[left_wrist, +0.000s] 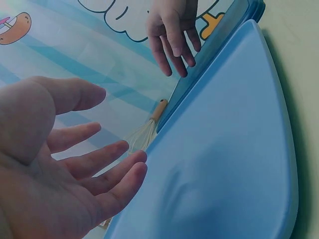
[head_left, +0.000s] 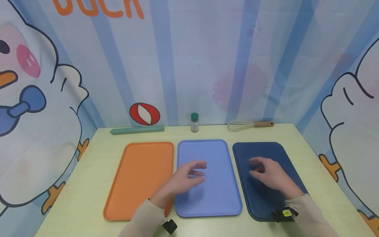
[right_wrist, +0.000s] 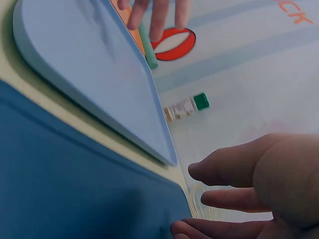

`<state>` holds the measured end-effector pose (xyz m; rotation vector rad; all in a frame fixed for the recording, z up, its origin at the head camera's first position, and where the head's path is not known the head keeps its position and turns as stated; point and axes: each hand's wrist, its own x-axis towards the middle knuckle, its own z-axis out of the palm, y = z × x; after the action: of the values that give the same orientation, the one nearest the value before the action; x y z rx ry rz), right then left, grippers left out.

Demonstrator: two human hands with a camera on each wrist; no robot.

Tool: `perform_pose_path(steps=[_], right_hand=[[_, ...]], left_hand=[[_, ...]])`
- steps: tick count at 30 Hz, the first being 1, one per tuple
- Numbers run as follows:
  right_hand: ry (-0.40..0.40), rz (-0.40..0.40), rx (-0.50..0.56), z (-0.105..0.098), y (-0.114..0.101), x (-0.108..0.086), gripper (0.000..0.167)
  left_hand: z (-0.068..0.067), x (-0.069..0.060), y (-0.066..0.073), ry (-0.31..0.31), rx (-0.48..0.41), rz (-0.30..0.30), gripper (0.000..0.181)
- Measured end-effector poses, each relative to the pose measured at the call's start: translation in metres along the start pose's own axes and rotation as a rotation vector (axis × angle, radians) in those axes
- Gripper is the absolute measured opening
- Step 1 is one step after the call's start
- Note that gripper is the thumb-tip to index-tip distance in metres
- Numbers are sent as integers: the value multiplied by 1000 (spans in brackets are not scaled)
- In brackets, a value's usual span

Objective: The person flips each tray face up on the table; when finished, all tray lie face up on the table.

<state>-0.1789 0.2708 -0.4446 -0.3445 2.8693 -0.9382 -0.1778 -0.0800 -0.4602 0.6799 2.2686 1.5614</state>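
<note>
While left hand [head_left: 184, 178] hovers over blue tray [head_left: 213, 153], right hand [head_left: 271, 173] over navy tray [head_left: 260, 150], fingers [left_wrist: 100, 157] loosely spread

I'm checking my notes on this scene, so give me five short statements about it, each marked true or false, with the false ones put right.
1. The bottle has a green cap. True.
2. The whisk lies on the dark blue tray. False: it lies on the table behind that tray.
3. The orange tray lies between the other two. False: the light blue tray does.
4. The right hand is above the dark blue tray. True.
5. The left hand grips the bottle. False: it holds nothing.
</note>
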Motion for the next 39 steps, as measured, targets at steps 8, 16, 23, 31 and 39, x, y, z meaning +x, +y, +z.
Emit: perform_pose_path(steps=[8, 16, 23, 31, 39], right_hand=[[58, 63, -51, -14, 28, -4, 49], [61, 141, -81, -34, 50, -11, 51], [102, 195, -174, -46, 74, -18, 53], [84, 275, -217, -53, 95, -23, 61], [11, 328, -154, -52, 98, -23, 66]], left_hand=[[17, 12, 7, -5, -3, 17, 51], [36, 25, 16, 4, -27, -10, 51], [46, 38, 23, 9, -33, -5, 53], [63, 55, 32, -16, -37, -24, 57], [85, 69, 39, -62, -17, -83, 57]])
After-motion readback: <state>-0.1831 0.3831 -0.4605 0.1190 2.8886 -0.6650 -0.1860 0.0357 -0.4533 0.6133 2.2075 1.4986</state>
